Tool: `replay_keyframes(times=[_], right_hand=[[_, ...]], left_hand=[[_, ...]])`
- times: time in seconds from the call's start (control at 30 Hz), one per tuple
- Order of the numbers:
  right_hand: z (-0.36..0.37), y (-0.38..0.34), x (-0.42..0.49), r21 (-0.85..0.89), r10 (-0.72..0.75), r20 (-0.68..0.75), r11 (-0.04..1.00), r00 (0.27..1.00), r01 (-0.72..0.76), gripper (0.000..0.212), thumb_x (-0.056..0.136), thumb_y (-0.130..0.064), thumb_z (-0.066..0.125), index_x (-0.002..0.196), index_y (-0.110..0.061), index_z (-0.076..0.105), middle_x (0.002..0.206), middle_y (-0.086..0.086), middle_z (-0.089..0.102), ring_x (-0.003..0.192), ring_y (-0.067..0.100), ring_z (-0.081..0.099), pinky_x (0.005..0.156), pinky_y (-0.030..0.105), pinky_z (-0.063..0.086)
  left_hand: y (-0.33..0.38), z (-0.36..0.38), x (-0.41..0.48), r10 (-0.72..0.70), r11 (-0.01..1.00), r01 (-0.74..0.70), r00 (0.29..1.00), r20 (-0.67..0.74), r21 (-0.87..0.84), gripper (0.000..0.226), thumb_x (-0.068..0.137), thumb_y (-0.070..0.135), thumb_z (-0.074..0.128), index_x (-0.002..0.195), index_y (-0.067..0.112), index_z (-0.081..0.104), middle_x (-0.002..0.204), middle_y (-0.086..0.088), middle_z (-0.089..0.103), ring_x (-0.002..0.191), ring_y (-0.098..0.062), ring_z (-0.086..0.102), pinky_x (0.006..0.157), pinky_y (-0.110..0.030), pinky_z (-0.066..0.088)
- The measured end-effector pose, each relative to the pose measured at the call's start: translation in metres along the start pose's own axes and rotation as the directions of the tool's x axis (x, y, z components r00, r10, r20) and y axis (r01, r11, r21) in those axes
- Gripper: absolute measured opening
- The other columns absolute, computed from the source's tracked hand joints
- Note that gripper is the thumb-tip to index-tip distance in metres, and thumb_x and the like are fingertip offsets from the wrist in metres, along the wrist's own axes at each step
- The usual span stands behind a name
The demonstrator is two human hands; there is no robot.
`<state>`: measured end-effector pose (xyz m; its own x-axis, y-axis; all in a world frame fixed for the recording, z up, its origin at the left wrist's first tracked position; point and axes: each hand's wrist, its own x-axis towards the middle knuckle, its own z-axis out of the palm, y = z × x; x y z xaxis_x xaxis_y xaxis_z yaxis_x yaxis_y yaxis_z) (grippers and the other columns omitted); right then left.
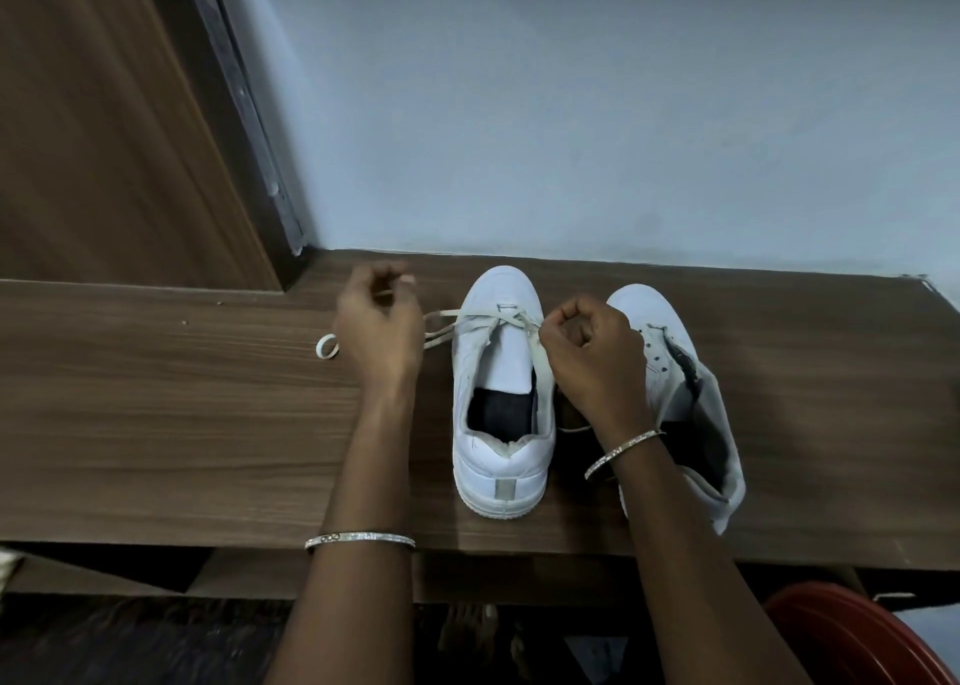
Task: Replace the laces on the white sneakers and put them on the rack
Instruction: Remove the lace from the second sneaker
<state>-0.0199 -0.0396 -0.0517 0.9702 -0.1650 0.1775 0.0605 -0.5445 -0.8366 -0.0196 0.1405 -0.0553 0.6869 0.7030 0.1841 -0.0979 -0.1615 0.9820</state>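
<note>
**Lacing a White Sneaker on a Wooden Table**

In the lower right corner of the frame, nearest the onlooker, a red round plastic rim (857, 637) shows below the table edge. Each forearm bears a thin silver bangle (360, 539). The brown wood-grain table (156, 424) carries both shoes, heels toward the near edge. The white low-top sneaker at centre frame (498, 466) stands upright with its tongue exposed. The second white sneaker (660, 331), just right of it, leans to the right with its collar sagging and is partly covered by the right forearm. The right hand (592, 357), between the two shoes, has its fingers curled, thumb and forefinger pinched on the flat off-white lace (441, 328) at the centre sneaker's foremost eyelets. The lace crosses those eyelets and runs left to the left hand (379, 321), whose fingers are curled round it; a loop of lace lies on the table left of that hand. Beyond, a pale grey wall (571, 113) fills the upper frame, with a brown wooden panel (104, 113) at upper left.
</note>
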Motion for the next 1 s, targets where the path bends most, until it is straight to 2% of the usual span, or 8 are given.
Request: replay_keyframes(times=[0.1, 0.2, 0.37, 0.47, 0.57, 0.63, 0.77, 1.0], right_hand=[[0.001, -0.001, 0.000, -0.007, 0.001, -0.008, 1.000, 1.000, -0.001, 0.008, 0.081, -0.022, 0.065, 0.074, -0.019, 0.063, 0.051, -0.009, 0.053, 0.056, 0.010, 0.052, 0.060, 0.026, 0.036], [0.002, 0.000, 0.001, -0.011, -0.007, -0.014, 1.000, 1.000, 0.006, 0.009, 0.081, -0.024, 0.065, 0.074, -0.018, 0.062, 0.049, -0.012, 0.051, 0.054, 0.009, 0.050, 0.058, 0.027, 0.035], [0.001, 0.003, 0.002, -0.004, -0.029, -0.005, 1.000, 1.000, 0.029, 0.008, 0.082, -0.020, 0.064, 0.075, -0.018, 0.062, 0.049, -0.012, 0.051, 0.052, 0.009, 0.048, 0.059, 0.027, 0.036], [0.001, 0.003, 0.001, -0.003, -0.036, -0.006, 0.999, 0.999, 0.036, 0.006, 0.082, -0.021, 0.064, 0.076, -0.018, 0.063, 0.050, -0.011, 0.051, 0.054, 0.011, 0.050, 0.060, 0.028, 0.039], [0.001, 0.003, 0.001, 0.004, -0.039, -0.012, 0.999, 0.999, 0.039, 0.006, 0.083, -0.021, 0.064, 0.078, -0.018, 0.063, 0.051, -0.007, 0.050, 0.055, 0.011, 0.050, 0.060, 0.028, 0.039], [0.000, 0.004, 0.000, 0.004, -0.042, -0.008, 0.999, 0.999, 0.042, 0.006, 0.083, -0.020, 0.064, 0.078, -0.018, 0.063, 0.052, -0.006, 0.051, 0.056, 0.011, 0.050, 0.060, 0.028, 0.037], [0.001, 0.003, 0.000, -0.003, -0.031, -0.012, 1.000, 0.999, 0.031, 0.010, 0.085, -0.022, 0.064, 0.076, -0.019, 0.061, 0.052, -0.004, 0.052, 0.058, 0.015, 0.052, 0.062, 0.029, 0.041], [0.002, 0.000, 0.000, -0.001, -0.018, -0.031, 1.000, 0.999, 0.018, 0.013, 0.086, -0.021, 0.062, 0.074, -0.018, 0.061, 0.049, -0.007, 0.049, 0.058, 0.018, 0.053, 0.066, 0.036, 0.048]], left_hand=[[0.006, 0.007, -0.008, 0.170, 0.956, -0.237, 0.927, 0.334, 0.172, 0.023, 0.083, 0.038, 0.062, 0.095, 0.024, 0.076, 0.092, 0.008, 0.074, 0.088, -0.010, 0.067, 0.083, -0.036, 0.054], [0.011, 0.017, -0.021, 0.188, 0.750, -0.483, 0.811, 0.554, 0.452, 0.031, 0.082, 0.051, 0.061, 0.107, 0.039, 0.074, 0.112, 0.011, 0.070, 0.113, -0.021, 0.058, 0.097, -0.045, 0.042], [0.014, 0.030, -0.034, 0.196, 0.491, -0.545, 0.829, 0.524, 0.679, 0.021, 0.089, 0.040, 0.061, 0.105, 0.037, 0.075, 0.108, 0.006, 0.070, 0.111, -0.022, 0.056, 0.092, -0.043, 0.033], [0.019, 0.033, -0.040, 0.194, 0.547, -0.463, 0.880, 0.433, 0.697, 0.015, 0.088, 0.041, 0.064, 0.094, 0.033, 0.075, 0.097, 0.004, 0.072, 0.102, -0.022, 0.062, 0.090, -0.041, 0.033], [0.015, 0.031, -0.036, 0.045, 0.821, -0.231, 0.938, 0.343, 0.522, 0.013, 0.078, 0.040, 0.068, 0.083, 0.030, 0.074, 0.083, 0.010, 0.073, 0.090, -0.020, 0.068, 0.090, -0.041, 0.047], [0.012, 0.027, -0.030, -0.125, 0.976, 0.066, 0.951, 0.282, 0.209, 0.011, 0.075, 0.032, 0.067, 0.078, 0.023, 0.073, 0.077, 0.008, 0.073, 0.080, -0.020, 0.070, 0.079, -0.040, 0.057], [0.010, 0.020, -0.017, -0.425, 0.842, 0.467, 0.883, 0.199, -0.272, 0.017, 0.096, 0.009, 0.059, 0.081, 0.016, 0.060, 0.070, -0.001, 0.071, 0.071, -0.018, 0.064, 0.069, -0.032, 0.052], [-0.005, -0.008, 0.011, -0.592, 0.686, 0.465, 0.804, -0.058, -0.560, 0.012, 0.104, 0.010, 0.041, 0.101, 0.016, 0.052, 0.067, 0.002, 0.072, 0.054, -0.007, 0.063, 0.060, -0.026, 0.047]])
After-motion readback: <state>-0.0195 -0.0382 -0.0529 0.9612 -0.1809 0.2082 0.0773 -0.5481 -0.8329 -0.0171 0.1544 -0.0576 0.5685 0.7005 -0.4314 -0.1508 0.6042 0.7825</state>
